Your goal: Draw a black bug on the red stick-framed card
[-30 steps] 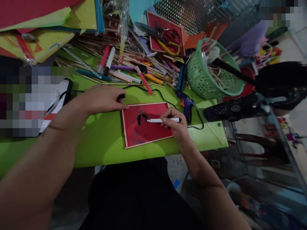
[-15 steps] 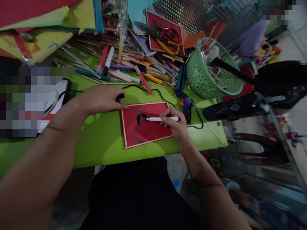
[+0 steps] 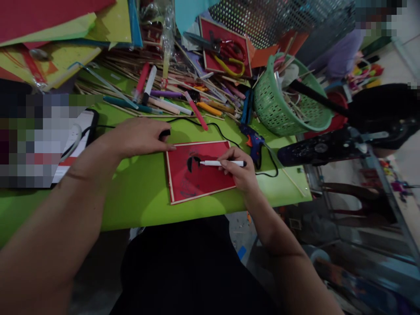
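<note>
In my right hand (image 3: 239,168) is a slim white marker (image 3: 211,163) with a black end, pinched between thumb and fingers. Its tip meets a black-inked shape on a red card (image 3: 213,175), which is edged with thin pale wooden sticks. Faint dark sketch lines show on the card's lower left. My left hand (image 3: 139,136) rests at the card's upper left corner, thumb against the edge. Between its fingers sits a small black piece that looks like the marker cap (image 3: 165,132).
Several markers (image 3: 197,111) and thin sticks lie behind the card on the green table (image 3: 138,201). A blue glue gun (image 3: 254,142) with a black cord is at right, beside a green basket (image 3: 278,105). Scissors (image 3: 229,57) rest on another red card farther back.
Almost nothing differs. The marker tip stays at the black shape, and both hands hold their places; the view has shifted very slightly.
</note>
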{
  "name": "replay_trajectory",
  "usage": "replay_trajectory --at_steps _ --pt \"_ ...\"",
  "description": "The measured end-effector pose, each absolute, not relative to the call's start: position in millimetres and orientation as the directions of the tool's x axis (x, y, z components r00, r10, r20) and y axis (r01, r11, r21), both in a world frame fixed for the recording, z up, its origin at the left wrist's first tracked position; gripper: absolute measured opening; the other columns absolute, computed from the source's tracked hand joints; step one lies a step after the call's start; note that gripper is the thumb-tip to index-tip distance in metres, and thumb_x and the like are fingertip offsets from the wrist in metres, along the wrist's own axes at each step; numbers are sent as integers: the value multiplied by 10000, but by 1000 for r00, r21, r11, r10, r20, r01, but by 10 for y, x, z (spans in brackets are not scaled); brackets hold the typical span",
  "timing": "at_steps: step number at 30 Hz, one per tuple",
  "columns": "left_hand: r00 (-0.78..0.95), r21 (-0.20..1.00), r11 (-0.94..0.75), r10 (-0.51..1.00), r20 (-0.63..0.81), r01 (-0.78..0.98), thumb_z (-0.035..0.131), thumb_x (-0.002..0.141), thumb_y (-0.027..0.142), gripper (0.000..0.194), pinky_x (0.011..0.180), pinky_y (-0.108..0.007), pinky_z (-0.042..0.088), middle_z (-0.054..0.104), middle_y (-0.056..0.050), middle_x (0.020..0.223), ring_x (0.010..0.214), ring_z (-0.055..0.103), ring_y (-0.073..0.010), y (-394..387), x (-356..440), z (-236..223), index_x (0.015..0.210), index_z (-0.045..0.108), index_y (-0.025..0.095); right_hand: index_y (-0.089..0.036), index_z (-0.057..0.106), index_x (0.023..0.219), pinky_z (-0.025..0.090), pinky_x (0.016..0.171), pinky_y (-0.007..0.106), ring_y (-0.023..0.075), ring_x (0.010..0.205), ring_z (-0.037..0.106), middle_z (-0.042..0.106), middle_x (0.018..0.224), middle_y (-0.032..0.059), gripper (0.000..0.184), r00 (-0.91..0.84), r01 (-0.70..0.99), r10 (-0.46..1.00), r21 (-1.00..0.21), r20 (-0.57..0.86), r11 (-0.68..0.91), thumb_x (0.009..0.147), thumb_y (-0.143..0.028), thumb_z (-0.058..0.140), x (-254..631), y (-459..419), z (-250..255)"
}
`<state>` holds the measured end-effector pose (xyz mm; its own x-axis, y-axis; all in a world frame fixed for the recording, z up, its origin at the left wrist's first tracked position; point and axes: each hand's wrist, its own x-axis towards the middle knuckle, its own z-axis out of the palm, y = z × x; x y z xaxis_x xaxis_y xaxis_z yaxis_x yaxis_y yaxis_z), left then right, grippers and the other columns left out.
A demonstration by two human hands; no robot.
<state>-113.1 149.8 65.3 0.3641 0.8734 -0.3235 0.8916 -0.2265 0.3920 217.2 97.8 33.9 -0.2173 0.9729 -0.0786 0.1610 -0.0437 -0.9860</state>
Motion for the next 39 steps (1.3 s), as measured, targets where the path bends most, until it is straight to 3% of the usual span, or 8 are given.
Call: replay_trajectory --at_steps 16,22,39 --pt "389 439 -244 878 -279 865 739 865 658 385 641 -391 342 673 -39 676 688 644 -267 1547 -1185 537 814 644 288 -250 779 792 425 540 293 141 532 527 720 657 -13 244 -205 164 975 -985 -80 -46 782 -454 912 2163 972 350" --pt "354 429 -195 874 -332 882 727 852 667 385 676 -397 363 699 -47 741 749 660 -287 1536 -1170 586 840 651 290 -253 775 794 422 533 289 133 527 518 728 671 -17 248 -200 159 977 -986 -74 -42 779 -460 910 2162 985 353" --pt "354 419 -199 874 -333 886 739 875 658 390 683 -397 337 658 -35 724 751 621 -263 1529 -1154 585 858 642 281 -258 766 776 433 533 289 135 531 535 701 658 -22 187 -187 144 981 -989 -61 -34 779 -406 880 2142 978 379"
